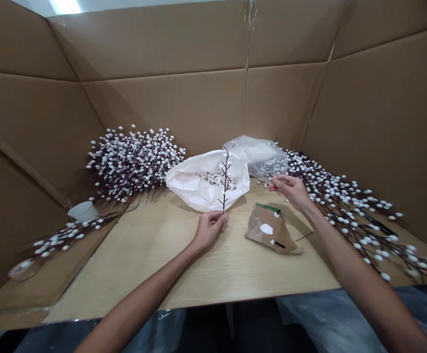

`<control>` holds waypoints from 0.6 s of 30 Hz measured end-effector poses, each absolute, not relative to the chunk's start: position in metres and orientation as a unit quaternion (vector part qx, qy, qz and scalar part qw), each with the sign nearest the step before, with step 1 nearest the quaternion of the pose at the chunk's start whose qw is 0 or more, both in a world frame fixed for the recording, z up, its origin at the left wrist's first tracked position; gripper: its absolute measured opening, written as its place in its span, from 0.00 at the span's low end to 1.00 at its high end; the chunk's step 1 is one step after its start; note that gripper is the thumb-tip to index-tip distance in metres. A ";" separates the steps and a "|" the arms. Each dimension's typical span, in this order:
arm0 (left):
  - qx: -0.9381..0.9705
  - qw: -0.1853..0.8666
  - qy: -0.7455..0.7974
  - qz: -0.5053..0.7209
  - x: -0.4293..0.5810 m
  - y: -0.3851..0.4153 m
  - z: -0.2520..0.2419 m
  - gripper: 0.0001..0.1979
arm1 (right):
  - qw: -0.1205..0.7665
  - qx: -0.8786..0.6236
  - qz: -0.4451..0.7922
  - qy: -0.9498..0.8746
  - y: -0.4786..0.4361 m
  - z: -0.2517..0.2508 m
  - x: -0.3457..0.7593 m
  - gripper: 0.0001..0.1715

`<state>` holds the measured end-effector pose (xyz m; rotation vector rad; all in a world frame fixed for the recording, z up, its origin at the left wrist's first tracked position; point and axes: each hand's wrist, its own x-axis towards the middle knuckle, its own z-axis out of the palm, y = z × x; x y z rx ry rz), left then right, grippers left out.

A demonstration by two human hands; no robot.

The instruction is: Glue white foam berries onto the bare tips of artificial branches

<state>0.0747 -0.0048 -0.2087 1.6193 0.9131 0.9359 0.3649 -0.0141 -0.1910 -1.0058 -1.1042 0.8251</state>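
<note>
Pinched at its lower end by my left hand (209, 228), a thin brown artificial twig (226, 171) stands upright with bare side shoots and a few white berries. Behind it lies an opened white plastic bag (187, 193) with many loose white berries inside. My right hand (292, 191) is raised to the right, thumb and fingertips pressed together; whatever they hold is too small to make out. Below that hand a brown packet (281, 225) rests on the table, bearing white blobs of a paste-like substance (266, 229) and a short dark stick (279, 244).
Finished-looking berry branches are heaped at the back left (136, 162) and along the right (331, 191). A clear plastic bag (255, 149) sits behind the white one. At left are a white cup (83, 212) and a tape roll (24, 268). Cardboard walls (162, 44) surround the table (136, 264).
</note>
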 end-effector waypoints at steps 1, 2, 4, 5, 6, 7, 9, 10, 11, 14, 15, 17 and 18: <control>0.670 0.506 0.380 0.388 0.075 -0.005 -0.210 0.19 | 0.655 -0.447 0.364 -0.489 -0.014 -0.193 0.364 0.17; 0.670 0.506 0.381 0.387 0.075 -0.005 -0.211 0.19 | 0.653 -0.447 0.366 -0.489 -0.014 -0.194 0.363 0.17; 0.672 0.507 0.379 0.384 0.075 -0.004 -0.212 0.18 | 0.655 -0.444 0.373 -0.484 -0.014 -0.196 0.361 0.16; 0.672 0.508 0.377 0.385 0.074 -0.004 -0.213 0.18 | 0.655 -0.442 0.379 -0.482 -0.015 -0.195 0.360 0.17; 0.671 0.511 0.374 0.386 0.075 -0.003 -0.214 0.17 | 0.656 -0.440 0.385 -0.477 -0.016 -0.195 0.359 0.17; 0.671 0.513 0.370 0.388 0.075 -0.003 -0.215 0.17 | 0.657 -0.440 0.391 -0.471 -0.017 -0.194 0.359 0.17; 0.670 0.515 0.365 0.390 0.075 -0.002 -0.215 0.16 | 0.661 -0.443 0.397 -0.457 -0.018 -0.192 0.358 0.17; 0.671 0.514 0.364 0.391 0.076 -0.002 -0.215 0.16 | 0.663 -0.447 0.396 -0.451 -0.019 -0.192 0.358 0.17; 0.673 0.512 0.364 0.390 0.076 -0.002 -0.215 0.15 | 0.665 -0.451 0.392 -0.448 -0.019 -0.191 0.358 0.18; 0.682 0.501 0.361 0.391 0.076 -0.002 -0.214 0.14 | 0.661 -0.466 0.378 -0.451 -0.020 -0.191 0.357 0.19; 0.688 0.495 0.360 0.391 0.075 -0.002 -0.214 0.14 | 0.657 -0.470 0.375 -0.455 -0.020 -0.191 0.357 0.19; 0.701 0.476 0.361 0.389 0.074 -0.003 -0.213 0.13 | 0.651 -0.475 0.373 -0.460 -0.019 -0.192 0.356 0.19; 0.707 0.465 0.365 0.387 0.074 -0.003 -0.213 0.13 | 0.651 -0.476 0.372 -0.460 -0.019 -0.192 0.356 0.18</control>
